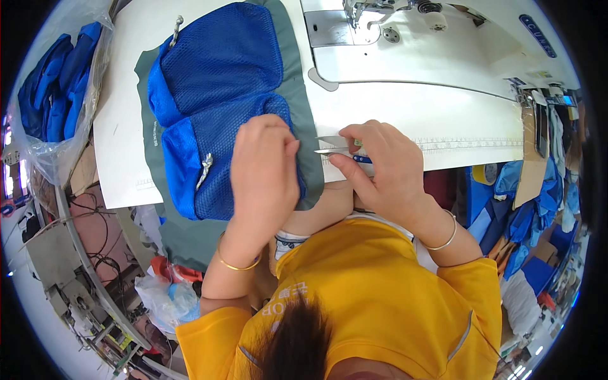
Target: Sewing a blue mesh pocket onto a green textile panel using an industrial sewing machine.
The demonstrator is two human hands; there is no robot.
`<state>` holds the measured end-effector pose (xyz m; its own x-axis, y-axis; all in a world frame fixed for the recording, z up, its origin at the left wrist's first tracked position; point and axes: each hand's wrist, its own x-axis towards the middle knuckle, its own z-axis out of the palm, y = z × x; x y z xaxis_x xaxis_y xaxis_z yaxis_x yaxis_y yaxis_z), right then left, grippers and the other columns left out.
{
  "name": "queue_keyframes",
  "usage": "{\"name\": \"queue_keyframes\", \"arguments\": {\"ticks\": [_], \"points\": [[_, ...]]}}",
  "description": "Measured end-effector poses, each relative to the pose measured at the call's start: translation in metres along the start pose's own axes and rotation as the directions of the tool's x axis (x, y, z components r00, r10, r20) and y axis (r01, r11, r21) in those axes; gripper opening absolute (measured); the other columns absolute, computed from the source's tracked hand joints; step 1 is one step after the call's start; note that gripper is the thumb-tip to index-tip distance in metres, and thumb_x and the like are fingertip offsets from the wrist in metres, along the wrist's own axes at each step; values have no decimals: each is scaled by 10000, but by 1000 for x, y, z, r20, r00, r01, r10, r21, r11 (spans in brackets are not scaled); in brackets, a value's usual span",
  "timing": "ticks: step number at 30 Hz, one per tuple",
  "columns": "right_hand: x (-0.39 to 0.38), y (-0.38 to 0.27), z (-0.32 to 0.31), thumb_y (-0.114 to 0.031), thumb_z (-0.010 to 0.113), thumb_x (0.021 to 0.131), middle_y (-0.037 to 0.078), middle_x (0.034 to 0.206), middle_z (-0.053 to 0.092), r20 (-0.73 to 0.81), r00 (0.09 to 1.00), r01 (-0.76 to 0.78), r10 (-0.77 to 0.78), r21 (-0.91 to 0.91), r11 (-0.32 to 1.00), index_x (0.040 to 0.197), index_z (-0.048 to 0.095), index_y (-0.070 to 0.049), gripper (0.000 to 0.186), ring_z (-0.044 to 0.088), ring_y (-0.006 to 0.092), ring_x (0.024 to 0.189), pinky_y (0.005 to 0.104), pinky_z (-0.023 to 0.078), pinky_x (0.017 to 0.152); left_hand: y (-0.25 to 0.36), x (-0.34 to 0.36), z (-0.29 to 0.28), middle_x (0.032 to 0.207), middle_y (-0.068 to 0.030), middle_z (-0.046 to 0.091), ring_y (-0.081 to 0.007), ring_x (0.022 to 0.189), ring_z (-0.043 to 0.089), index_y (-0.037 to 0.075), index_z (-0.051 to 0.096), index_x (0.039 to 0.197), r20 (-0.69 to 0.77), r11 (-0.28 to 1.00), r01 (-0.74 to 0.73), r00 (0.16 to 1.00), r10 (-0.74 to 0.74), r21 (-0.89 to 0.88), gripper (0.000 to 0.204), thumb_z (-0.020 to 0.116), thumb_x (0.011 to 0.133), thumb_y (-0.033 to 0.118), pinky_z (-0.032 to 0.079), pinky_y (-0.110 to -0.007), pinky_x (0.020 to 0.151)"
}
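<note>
Dark green fabric (pixel 308 174) lies on the white table, with two blue mesh pockets (pixel 221 60) on it, one above the other. Each pocket has a brighter blue band at its left side and a speckled cord end (pixel 204 171). My left hand (pixel 265 166) rests over the right part of the nearer pocket, its fingers curled and pressed together. Whatever they pinch is hidden under them. Thread snips (pixel 332 151) with a blue handle sit in my right hand (pixel 386 158), their blades apart and pointing left at the green fabric's right edge.
A white sewing machine (pixel 418 57) stands beyond my right hand. A ruler strip (pixel 468 147) runs along the table's near edge. At far left a clear plastic bag (pixel 60 95) holds blue pieces. More blue fabric pieces (pixel 506 215) hang at the right, below the table.
</note>
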<state>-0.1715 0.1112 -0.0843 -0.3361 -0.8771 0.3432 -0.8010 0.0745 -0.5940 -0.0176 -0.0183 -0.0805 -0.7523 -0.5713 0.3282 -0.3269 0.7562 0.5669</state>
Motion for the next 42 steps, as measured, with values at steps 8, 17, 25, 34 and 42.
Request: {"name": "queue_keyframes", "arguments": {"ticks": [8, 17, 25, 34, 42], "points": [[7, -7, 19, -292, 776, 834, 51, 828, 658, 15, 1000, -3, 2, 50, 999, 1030, 644, -86, 314, 648, 259, 735, 372, 504, 607, -20, -7, -32, 1184, -101, 575, -206, 1135, 532, 0, 617, 953, 196, 564, 369, 918, -343, -739, 65, 675, 925, 4, 422, -306, 984], [1, -1, 8, -307, 766, 847, 57, 840, 654, -9, 998, -64, 65, 43, 997, 1035, 636, -84, 320, 641, 269, 744, 392, 504, 600, 14, -26, -44, 969, -86, 648, -287, 883, 595, -7, 701, 935, 168, 988, -109, 982, 89, 110, 246, 798, 732, 90, 460, -407, 778], [-6, -3, 9, -297, 773, 815, 31, 1054, 682, -36, 995, 100, -95, 166, 981, 1107, 662, -80, 380, 640, 242, 740, 356, 521, 612, 1, -42, -27, 849, -106, 693, -279, 744, 670, -3, 722, 902, 1, 937, -262, 963, 269, 233, 210, 801, 711, -43, 540, -339, 650], [-16, -2, 11, -249, 696, 812, -52, 1296, 666, 178, 909, 400, -378, -111, 910, 1114, 729, -98, 339, 572, 116, 684, 277, 504, 595, -10, -46, -43, 842, -104, 719, -224, 712, 690, 14, 715, 863, -99, 990, -135, 986, 131, -36, 141, 787, 769, -62, 537, -314, 626], [-20, -5, 15, -283, 726, 849, -41, 1304, 679, 146, 916, 393, -373, -144, 908, 1128, 736, -78, 346, 525, 112, 656, 251, 464, 573, -21, 1, -127, 733, -45, 566, -85, 568, 468, 10, 640, 902, -193, 357, -148, 977, -95, -922, 117, 737, 910, 75, 344, -221, 481]]}}
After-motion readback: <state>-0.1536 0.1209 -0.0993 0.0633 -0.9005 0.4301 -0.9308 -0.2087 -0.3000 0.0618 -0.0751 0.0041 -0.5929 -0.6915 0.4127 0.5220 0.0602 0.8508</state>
